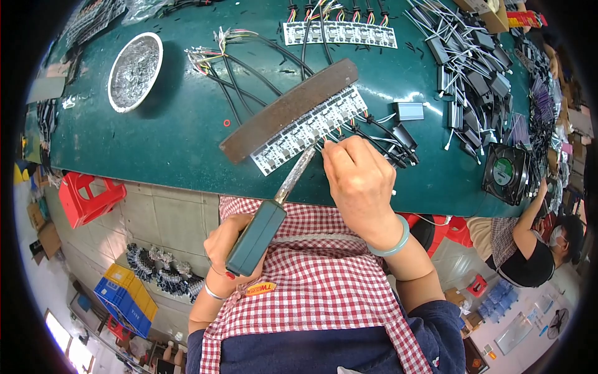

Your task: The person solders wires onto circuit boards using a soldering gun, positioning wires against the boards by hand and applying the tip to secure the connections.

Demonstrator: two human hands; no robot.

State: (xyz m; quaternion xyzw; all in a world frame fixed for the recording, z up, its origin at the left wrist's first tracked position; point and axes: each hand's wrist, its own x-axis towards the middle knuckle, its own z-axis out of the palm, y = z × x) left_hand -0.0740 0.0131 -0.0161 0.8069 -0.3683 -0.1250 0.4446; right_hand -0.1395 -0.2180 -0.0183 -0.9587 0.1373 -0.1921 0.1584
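My left hand [225,244] is wrapped round the dark green handle of a soldering iron [255,238]. Its metal barrel points up and right, and the tip meets the near edge of a white circuit board strip [280,149]. Close beside that tip, my right hand [358,177] is closed in a pinch on a thin wire, mostly hidden by the fingers. A long brown bar [289,111] lies along the far side of the strip. Black cables with thin wire ends [383,140] run from the strip's right part.
A white bowl [113,93] of greyish material stands at the left. Another wired board strip [339,35] lies at the back. Black housings and cables [473,81] pile up on the right, near a black fan [506,174]. A silver metal case [410,111] sits nearer. A co-worker [529,243] is at the right.
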